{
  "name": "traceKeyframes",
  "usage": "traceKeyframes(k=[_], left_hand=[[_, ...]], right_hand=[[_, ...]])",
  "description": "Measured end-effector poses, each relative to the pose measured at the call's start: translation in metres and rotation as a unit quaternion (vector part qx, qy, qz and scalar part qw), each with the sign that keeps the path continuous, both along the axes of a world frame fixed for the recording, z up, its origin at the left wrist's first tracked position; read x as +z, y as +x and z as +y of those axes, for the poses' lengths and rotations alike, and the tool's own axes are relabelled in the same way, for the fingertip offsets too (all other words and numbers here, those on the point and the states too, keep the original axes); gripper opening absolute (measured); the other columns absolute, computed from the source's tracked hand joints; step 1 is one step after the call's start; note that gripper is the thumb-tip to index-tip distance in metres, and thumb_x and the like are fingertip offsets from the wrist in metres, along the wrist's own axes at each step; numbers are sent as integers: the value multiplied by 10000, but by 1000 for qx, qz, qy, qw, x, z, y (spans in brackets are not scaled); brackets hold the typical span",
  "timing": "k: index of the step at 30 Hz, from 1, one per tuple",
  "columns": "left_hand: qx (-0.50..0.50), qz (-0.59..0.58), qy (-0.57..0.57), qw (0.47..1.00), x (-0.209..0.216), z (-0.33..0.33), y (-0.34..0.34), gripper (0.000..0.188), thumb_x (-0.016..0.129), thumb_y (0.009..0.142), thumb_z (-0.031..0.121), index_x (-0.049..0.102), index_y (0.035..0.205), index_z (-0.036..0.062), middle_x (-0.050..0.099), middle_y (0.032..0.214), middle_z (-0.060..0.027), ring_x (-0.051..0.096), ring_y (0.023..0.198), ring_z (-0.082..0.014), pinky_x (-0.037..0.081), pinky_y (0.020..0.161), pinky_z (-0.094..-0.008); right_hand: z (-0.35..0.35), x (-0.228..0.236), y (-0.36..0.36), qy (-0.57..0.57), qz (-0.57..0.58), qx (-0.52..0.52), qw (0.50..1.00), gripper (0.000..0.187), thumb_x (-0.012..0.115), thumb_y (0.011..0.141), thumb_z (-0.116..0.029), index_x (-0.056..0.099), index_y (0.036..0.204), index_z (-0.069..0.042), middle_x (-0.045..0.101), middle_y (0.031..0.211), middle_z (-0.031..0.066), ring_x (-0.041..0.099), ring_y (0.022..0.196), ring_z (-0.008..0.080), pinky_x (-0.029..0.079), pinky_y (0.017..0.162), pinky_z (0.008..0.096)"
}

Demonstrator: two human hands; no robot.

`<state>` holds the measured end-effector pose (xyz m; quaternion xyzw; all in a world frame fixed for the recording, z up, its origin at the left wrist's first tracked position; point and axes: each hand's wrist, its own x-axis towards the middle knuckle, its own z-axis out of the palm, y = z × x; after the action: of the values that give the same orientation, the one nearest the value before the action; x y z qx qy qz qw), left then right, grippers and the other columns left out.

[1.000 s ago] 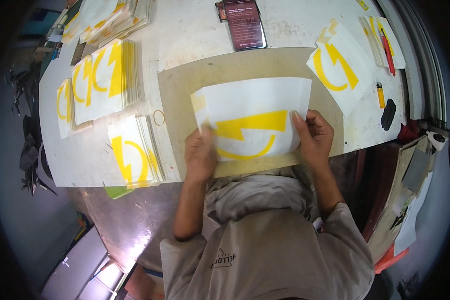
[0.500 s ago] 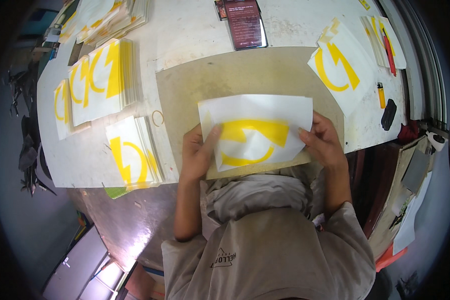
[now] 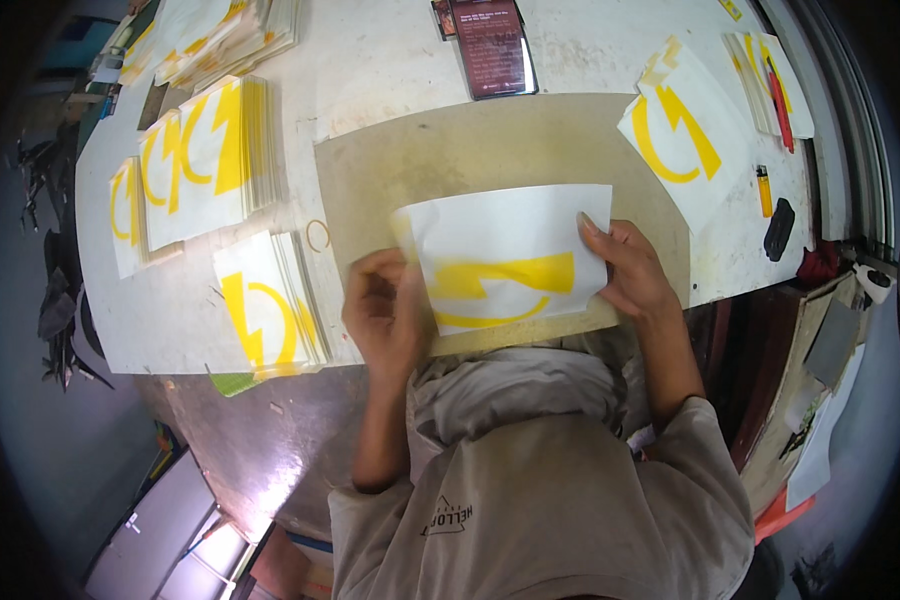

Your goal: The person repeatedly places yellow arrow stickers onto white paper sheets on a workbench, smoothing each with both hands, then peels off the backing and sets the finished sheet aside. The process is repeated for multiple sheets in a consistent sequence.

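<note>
A white paper sheet (image 3: 510, 225) with a yellow lightning-like shape and a curved band is held up over the brown board. My right hand (image 3: 635, 265) is closed on its right edge, thumb on the front face and fingers behind. Beside the left edge is my left hand (image 3: 385, 315), its fingers bent and blurred by motion. Whether the left fingers still grip the paper I cannot make out. Under the sheet lies the brown board (image 3: 490, 135), on the white table (image 3: 370, 60).
Stacks of similar yellow-printed sheets (image 3: 205, 150) stand at the left, with a smaller stack (image 3: 270, 300) nearer me. More printed sheets (image 3: 675, 130) lie at the right, by a red pen-like tool (image 3: 778, 110), a yellow lighter (image 3: 763, 190) and a black object (image 3: 778, 230). A phone (image 3: 492, 50) lies at the back.
My left hand has shifted left, its thumb off the sheet's front. My right thumb has moved up the right edge. The sheet looks flatter and has tilted.
</note>
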<state>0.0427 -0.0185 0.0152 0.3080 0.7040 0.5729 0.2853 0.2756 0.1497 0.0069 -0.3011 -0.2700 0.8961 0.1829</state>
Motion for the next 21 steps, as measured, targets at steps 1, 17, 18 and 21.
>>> traceKeyframes(k=[1,17,18,21], left_hand=[[-28,-88,11,996,-4,-2,-3,265,640,1044,143,632,1238,-38,699,1056,-76,620,910,-102,506,835,-258],[-222,-397,-84,887,-13,26,-39,439,655,1034,274,643,1345,-34,728,1213,-79,656,1130,-167,470,1036,-323],[-233,-418,-39,877,-18,28,-43,479,651,1035,282,596,1396,-29,690,1284,-82,620,1199,-181,442,1074,-339],[-254,-462,64,848,-28,31,-45,697,659,1026,326,378,1573,-1,499,1548,-88,430,1453,-218,328,1200,-399]], right_hand=[[0,0,0,4,-14,2,1000,382,567,1097,-259,636,1272,74,720,1227,119,706,1061,154,563,943,322],[22,-16,4,-22,4,27,999,451,684,1026,-290,644,1283,78,723,1224,109,695,1082,154,543,973,331],[22,-14,2,-29,40,11,999,466,704,1013,-290,636,1301,70,715,1251,106,683,1120,155,535,996,338],[17,1,1,211,62,32,975,458,746,971,-158,605,1357,46,688,1305,94,640,1206,154,502,1047,348]])
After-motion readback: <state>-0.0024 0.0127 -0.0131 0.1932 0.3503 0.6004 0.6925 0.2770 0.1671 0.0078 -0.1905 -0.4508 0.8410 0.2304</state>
